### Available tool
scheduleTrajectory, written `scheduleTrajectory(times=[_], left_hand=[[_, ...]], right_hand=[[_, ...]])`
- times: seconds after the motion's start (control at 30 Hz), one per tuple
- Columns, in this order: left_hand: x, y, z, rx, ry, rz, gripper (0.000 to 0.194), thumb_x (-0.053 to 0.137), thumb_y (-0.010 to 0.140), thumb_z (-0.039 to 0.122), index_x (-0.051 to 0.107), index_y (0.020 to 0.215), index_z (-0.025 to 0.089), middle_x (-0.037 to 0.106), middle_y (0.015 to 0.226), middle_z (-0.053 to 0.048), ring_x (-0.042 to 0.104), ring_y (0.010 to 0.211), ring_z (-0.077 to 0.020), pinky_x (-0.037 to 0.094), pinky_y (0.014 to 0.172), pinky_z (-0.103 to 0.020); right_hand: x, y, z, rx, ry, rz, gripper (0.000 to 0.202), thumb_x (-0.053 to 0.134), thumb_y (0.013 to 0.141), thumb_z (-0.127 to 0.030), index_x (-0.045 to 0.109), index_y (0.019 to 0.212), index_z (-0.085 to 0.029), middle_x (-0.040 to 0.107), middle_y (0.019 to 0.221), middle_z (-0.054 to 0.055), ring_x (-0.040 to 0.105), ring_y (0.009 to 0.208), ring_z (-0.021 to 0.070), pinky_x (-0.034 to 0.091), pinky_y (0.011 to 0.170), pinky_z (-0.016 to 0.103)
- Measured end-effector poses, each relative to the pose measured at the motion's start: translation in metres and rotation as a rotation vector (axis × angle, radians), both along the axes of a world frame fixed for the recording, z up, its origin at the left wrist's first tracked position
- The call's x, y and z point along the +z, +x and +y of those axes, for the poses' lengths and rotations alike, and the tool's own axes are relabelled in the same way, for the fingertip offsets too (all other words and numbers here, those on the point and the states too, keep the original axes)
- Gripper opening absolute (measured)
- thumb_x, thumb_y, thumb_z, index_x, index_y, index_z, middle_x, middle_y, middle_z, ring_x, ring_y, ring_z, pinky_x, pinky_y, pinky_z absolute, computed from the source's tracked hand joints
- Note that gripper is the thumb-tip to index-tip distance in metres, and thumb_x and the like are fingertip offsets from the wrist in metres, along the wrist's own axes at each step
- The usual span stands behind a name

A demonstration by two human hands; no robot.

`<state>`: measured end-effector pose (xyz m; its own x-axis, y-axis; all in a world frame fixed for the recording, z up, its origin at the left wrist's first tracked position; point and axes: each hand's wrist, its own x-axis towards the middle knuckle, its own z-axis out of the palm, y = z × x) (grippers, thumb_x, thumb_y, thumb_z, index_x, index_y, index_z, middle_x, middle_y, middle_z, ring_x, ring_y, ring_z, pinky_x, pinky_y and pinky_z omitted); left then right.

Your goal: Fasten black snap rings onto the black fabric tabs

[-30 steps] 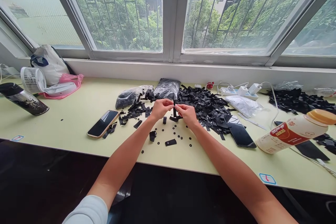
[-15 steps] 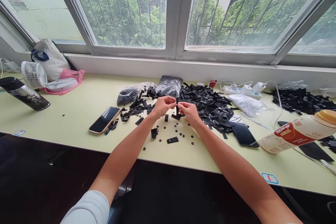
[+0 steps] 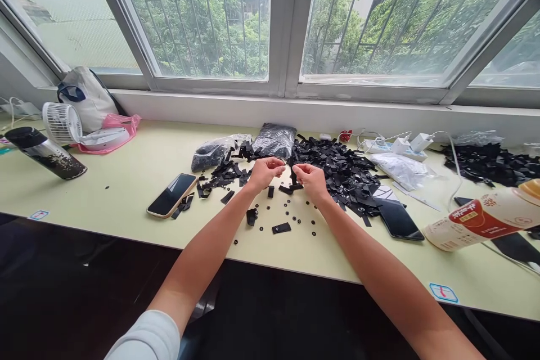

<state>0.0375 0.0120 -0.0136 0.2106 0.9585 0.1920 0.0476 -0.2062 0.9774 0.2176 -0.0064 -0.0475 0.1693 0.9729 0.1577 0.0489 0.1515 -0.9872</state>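
My left hand (image 3: 266, 173) is closed in a pinch over the middle of the table; whatever sits between its fingertips, if anything, is too small to make out. Just across a narrow gap, my right hand (image 3: 310, 181) pinches a black fabric strip (image 3: 293, 175) that hangs upright at its fingertips. Small black rings (image 3: 287, 213) lie scattered on the table below both hands. Among them are loose black pieces, one a flat strip with a white mark (image 3: 281, 228). A big heap of black strips (image 3: 337, 166) spreads behind and right of my right hand.
Behind the hands lie a filled plastic bag (image 3: 275, 139) and a clear bag of dark parts (image 3: 211, 152). One phone (image 3: 172, 196) rests at left, another (image 3: 400, 219) at right. A tilted-looking bottle (image 3: 481, 216), power strip (image 3: 396, 149), fan (image 3: 63, 124) and tumbler (image 3: 46, 152) stand around.
My hands have moved slightly apart, the right one keeping the black strip. The whole view has shifted a little, with the table things staying in place.
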Motion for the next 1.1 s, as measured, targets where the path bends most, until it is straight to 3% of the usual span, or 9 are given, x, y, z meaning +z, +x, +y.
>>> scheduleTrajectory(times=[0.1,0.23,0.3,0.4,0.47,0.73,0.87,1.0,1.1], left_hand=[[-0.001,-0.003,0.003,0.014,-0.008,0.035,0.028,0.082,0.071,0.039,0.076,0.083,0.014,0.069,0.069,-0.005,0.059,0.06,-0.0135,0.052,0.063,-0.031],[0.0,-0.002,0.001,0.0,0.011,0.05,0.024,0.079,0.074,0.035,0.077,0.086,0.014,0.071,0.072,-0.006,0.061,0.063,-0.0141,0.053,0.064,-0.031],[0.002,0.001,-0.002,-0.031,0.029,0.061,0.022,0.078,0.074,0.033,0.077,0.086,0.014,0.072,0.075,-0.006,0.062,0.065,-0.0144,0.054,0.066,-0.031],[0.005,0.005,-0.008,-0.077,0.045,0.087,0.023,0.077,0.075,0.031,0.076,0.09,0.014,0.072,0.076,-0.007,0.063,0.065,-0.0141,0.054,0.066,-0.03],[0.007,0.005,-0.01,-0.108,0.044,0.107,0.024,0.077,0.077,0.031,0.074,0.092,0.014,0.072,0.075,-0.006,0.062,0.064,-0.0136,0.054,0.065,-0.029],[0.015,-0.003,-0.013,-0.154,0.035,0.231,0.03,0.075,0.079,0.035,0.068,0.099,0.015,0.072,0.078,-0.007,0.065,0.067,-0.0156,0.051,0.062,-0.027],[0.031,-0.023,-0.01,-0.226,-0.009,0.522,0.027,0.068,0.082,0.039,0.07,0.096,0.017,0.072,0.074,-0.006,0.065,0.065,-0.0172,0.046,0.054,-0.025],[0.045,-0.058,-0.011,-0.014,0.048,0.862,0.028,0.057,0.087,0.042,0.072,0.085,0.018,0.071,0.076,-0.006,0.062,0.063,-0.0177,0.041,0.054,-0.026],[0.038,-0.076,-0.017,0.032,0.066,1.016,0.03,0.06,0.084,0.046,0.072,0.084,0.019,0.071,0.081,-0.007,0.063,0.069,-0.0201,0.041,0.056,-0.027]], right_hand=[[0.001,0.019,0.008,-0.278,0.011,-0.101,0.039,0.07,0.073,-0.046,0.074,0.094,-0.013,0.068,0.08,0.005,0.057,0.065,0.0155,0.048,0.064,0.03],[0.012,0.039,0.011,-0.719,0.135,-0.3,0.043,0.065,0.074,-0.033,0.067,0.111,-0.013,0.063,0.113,0.015,0.06,0.083,0.0192,0.05,0.081,0.035],[0.018,0.036,0.007,-0.6,0.204,-0.355,0.039,0.061,0.08,-0.035,0.068,0.112,-0.014,0.064,0.113,0.015,0.061,0.083,0.0195,0.05,0.08,0.035],[0.018,0.016,-0.001,-0.077,0.188,-0.31,0.036,0.059,0.085,-0.044,0.075,0.102,-0.016,0.071,0.091,0.009,0.062,0.077,0.0197,0.051,0.072,0.032],[0.014,0.003,-0.005,0.102,0.141,-0.282,0.037,0.062,0.084,-0.048,0.077,0.099,-0.017,0.072,0.082,0.006,0.062,0.073,0.0192,0.05,0.066,0.03],[0.011,-0.003,-0.01,0.189,0.035,-0.22,0.038,0.066,0.081,-0.051,0.078,0.093,-0.017,0.073,0.079,0.006,0.059,0.064,0.0164,0.047,0.055,0.026],[0.013,-0.006,-0.013,0.303,-0.022,-0.366,0.034,0.064,0.082,-0.049,0.077,0.087,-0.018,0.071,0.073,0.004,0.058,0.06,0.0149,0.044,0.055,0.026],[0.014,-0.012,-0.017,0.422,0.003,-0.46,0.024,0.064,0.081,-0.04,0.077,0.087,-0.02,0.073,0.082,0.003,0.062,0.071,0.016,0.046,0.065,0.026],[0.014,-0.014,-0.021,0.475,0.004,-0.513,0.021,0.065,0.079,-0.035,0.077,0.087,-0.02,0.073,0.081,0.003,0.062,0.072,0.0161,0.046,0.065,0.026]])
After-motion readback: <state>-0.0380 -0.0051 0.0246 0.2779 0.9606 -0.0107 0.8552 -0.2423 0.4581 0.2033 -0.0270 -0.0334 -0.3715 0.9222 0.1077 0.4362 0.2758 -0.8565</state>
